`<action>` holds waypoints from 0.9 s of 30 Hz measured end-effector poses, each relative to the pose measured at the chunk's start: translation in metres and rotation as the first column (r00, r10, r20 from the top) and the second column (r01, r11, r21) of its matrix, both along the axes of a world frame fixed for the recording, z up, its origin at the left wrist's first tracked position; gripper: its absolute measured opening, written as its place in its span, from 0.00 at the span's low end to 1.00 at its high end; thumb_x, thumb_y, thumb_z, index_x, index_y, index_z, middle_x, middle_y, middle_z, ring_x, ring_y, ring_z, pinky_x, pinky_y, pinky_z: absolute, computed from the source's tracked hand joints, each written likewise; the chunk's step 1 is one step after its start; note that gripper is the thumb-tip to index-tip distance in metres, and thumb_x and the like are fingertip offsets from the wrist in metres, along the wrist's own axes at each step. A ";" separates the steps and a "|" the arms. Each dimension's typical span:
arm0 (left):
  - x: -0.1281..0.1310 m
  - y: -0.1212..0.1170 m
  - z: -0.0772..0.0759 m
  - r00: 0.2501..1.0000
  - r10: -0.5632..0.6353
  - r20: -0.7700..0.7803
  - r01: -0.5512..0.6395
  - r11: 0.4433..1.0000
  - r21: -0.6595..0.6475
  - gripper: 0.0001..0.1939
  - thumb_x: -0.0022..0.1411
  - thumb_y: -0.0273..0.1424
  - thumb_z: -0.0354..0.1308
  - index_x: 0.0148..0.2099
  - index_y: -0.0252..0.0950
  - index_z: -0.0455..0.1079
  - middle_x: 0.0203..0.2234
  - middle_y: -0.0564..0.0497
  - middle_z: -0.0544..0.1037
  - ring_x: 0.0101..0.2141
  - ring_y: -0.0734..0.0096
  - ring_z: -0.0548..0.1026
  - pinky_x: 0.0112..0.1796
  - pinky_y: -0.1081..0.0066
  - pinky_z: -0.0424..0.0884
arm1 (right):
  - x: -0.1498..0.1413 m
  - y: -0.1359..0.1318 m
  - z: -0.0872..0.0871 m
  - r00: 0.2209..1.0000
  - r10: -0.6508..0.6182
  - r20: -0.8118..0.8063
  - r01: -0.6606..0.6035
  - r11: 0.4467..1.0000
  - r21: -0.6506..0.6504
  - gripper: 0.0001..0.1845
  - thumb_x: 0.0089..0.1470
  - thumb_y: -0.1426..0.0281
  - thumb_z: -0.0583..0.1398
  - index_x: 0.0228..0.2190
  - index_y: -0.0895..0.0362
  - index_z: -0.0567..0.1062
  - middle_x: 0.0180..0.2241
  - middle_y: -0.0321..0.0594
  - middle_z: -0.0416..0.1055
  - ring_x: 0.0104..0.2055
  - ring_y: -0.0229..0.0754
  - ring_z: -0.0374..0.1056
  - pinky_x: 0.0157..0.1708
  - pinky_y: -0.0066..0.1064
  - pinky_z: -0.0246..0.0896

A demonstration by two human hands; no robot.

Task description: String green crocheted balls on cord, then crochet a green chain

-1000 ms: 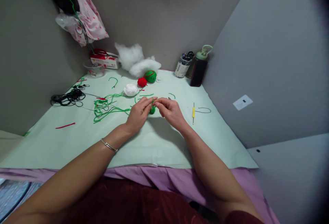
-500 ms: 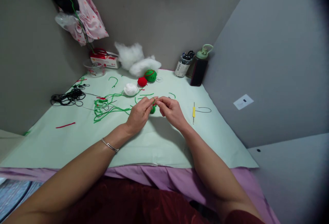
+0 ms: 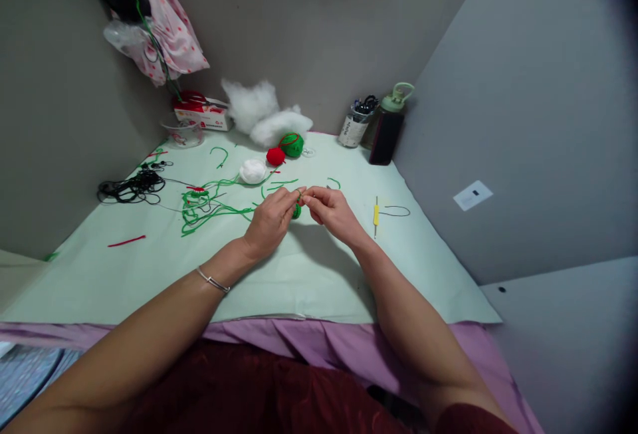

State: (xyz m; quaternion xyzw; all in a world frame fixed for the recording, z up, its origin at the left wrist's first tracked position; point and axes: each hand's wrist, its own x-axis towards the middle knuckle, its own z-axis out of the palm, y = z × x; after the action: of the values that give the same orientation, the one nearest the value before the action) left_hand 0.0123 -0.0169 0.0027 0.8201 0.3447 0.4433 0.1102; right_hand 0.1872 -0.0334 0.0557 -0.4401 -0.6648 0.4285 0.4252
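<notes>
My left hand [image 3: 269, 218] and my right hand [image 3: 333, 211] meet fingertip to fingertip over the pale green sheet [image 3: 279, 274]. Both are closed in a pinch on a small green crocheted piece [image 3: 296, 211] that hangs between them. A strand of green yarn [image 3: 209, 211] trails from it to a loose tangle on the left. A silver bangle [image 3: 213, 281] circles my left wrist.
Behind the hands lie a white ball [image 3: 252, 171], a red ball [image 3: 275, 155] and a green ball [image 3: 292, 144], with white stuffing [image 3: 262, 115] by the wall. A yellow-handled hook [image 3: 375, 216], a dark bottle [image 3: 387, 129], a tin [image 3: 353, 129] and black cord [image 3: 132, 188] are nearby.
The hands stay pinched together on the green piece. The view has shifted slightly, so everything sits a little higher in the picture.
</notes>
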 end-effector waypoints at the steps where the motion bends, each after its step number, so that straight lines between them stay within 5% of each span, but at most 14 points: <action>1: 0.000 0.000 0.000 1.000 0.008 -0.018 -0.008 1.000 0.011 0.17 0.77 0.31 0.46 0.56 0.37 0.74 0.36 0.47 0.73 0.36 0.65 0.71 0.40 0.67 0.69 | 0.001 0.001 0.000 1.000 0.008 -0.009 -0.008 1.000 -0.011 0.14 0.57 0.59 0.60 0.28 0.57 0.73 0.16 0.26 0.55 0.19 0.32 0.48 0.22 0.28 0.43; 8: 0.001 0.001 -0.001 0.990 0.054 -0.129 -0.047 0.997 0.064 0.17 0.76 0.28 0.45 0.56 0.36 0.74 0.34 0.47 0.73 0.36 0.64 0.71 0.41 0.66 0.68 | 0.005 0.008 -0.008 0.996 -0.017 -0.091 0.006 0.992 -0.123 0.17 0.53 0.55 0.62 0.27 0.57 0.72 0.16 0.25 0.52 0.19 0.31 0.45 0.22 0.28 0.38; 27: -0.001 -0.001 0.005 0.992 0.036 -0.123 -0.031 0.999 0.042 0.18 0.76 0.27 0.45 0.58 0.36 0.72 0.36 0.47 0.74 0.38 0.63 0.72 0.43 0.65 0.68 | 0.002 0.003 -0.006 0.997 -0.060 0.043 0.058 0.997 0.060 0.16 0.59 0.56 0.60 0.28 0.56 0.75 0.19 0.29 0.55 0.23 0.34 0.48 0.24 0.29 0.43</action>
State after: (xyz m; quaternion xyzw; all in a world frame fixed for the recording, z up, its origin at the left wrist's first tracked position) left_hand 0.0116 -0.0175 0.0075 0.8422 0.3556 0.3999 0.0649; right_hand 0.1895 -0.0300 0.0498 -0.4564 -0.6733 0.3859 0.4353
